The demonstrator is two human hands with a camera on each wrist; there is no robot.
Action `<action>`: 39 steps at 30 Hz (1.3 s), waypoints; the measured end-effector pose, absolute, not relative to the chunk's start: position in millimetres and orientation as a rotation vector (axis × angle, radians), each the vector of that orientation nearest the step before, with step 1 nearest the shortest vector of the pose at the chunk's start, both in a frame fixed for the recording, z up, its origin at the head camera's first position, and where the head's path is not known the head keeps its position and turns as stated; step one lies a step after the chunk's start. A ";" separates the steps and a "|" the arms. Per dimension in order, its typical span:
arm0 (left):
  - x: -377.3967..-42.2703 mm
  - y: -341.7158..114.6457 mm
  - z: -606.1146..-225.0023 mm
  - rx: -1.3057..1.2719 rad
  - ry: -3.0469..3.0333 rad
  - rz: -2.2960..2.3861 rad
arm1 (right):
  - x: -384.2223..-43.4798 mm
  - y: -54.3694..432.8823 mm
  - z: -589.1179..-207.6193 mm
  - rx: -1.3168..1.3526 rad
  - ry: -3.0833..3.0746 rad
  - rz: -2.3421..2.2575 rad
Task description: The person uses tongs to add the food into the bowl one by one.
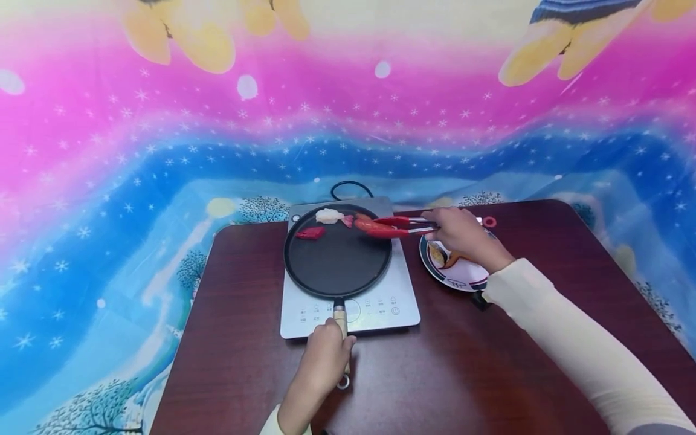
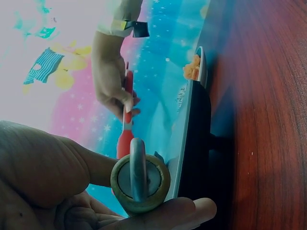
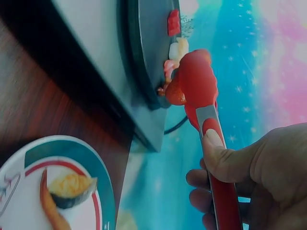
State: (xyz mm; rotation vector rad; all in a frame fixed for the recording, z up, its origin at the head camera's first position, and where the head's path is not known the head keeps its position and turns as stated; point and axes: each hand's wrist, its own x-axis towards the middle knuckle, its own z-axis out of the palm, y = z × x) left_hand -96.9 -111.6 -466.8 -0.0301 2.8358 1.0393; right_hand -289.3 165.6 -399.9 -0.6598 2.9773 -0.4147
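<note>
My left hand (image 1: 324, 355) grips the pale handle (image 1: 340, 317) of a flat black frying pan (image 1: 337, 266). Red-and-metal tongs (image 1: 399, 226) are held in my right hand (image 1: 462, 232), thumb along one arm. Their red heads pinch a shiny orange-red food piece (image 3: 174, 93) at the pan's right far side; in the right wrist view the heads partly hide it. Toward the pan's far edge lies a white piece with a pink tail (image 1: 329, 216), shrimp-like. A flat red piece (image 1: 311, 233) rests left of it.
Under the pan is a silver induction cooker (image 1: 405, 302), with a black cable (image 1: 352, 183) looping behind. To its right a green-rimmed plate (image 1: 457, 283) carries a dark-wrapped, yellow-topped piece (image 3: 72, 187) and a long orange-brown piece (image 3: 50, 206). A patterned cloth (image 1: 348, 139) hangs behind the brown table (image 1: 234, 302).
</note>
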 end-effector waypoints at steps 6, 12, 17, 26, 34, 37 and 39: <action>-96.9 -112.2 -465.7 -0.014 2.855 1.008 | -296.7 145.9 -400.2 -0.667 2.986 -0.393; -95.8 -112.7 -465.0 -0.011 2.848 1.019 | -302.0 128.1 -398.7 -0.654 2.979 -0.366; -95.9 -112.4 -466.2 -0.013 2.842 1.030 | -304.2 116.2 -400.6 -0.683 3.003 -0.271; -96.0 -111.2 -466.3 -0.030 2.829 1.045 | -309.6 100.1 -407.5 -0.635 3.014 -0.141; -96.7 -111.7 -465.4 -0.028 2.843 1.031 | -310.7 91.5 -411.7 -0.606 3.034 -0.157; -96.9 -111.9 -464.9 -0.026 2.854 1.014 | -310.0 89.8 -411.0 -0.602 3.034 -0.159; -97.2 -112.1 -465.0 -0.024 2.862 1.002 | -309.3 89.1 -410.5 -0.601 3.034 -0.157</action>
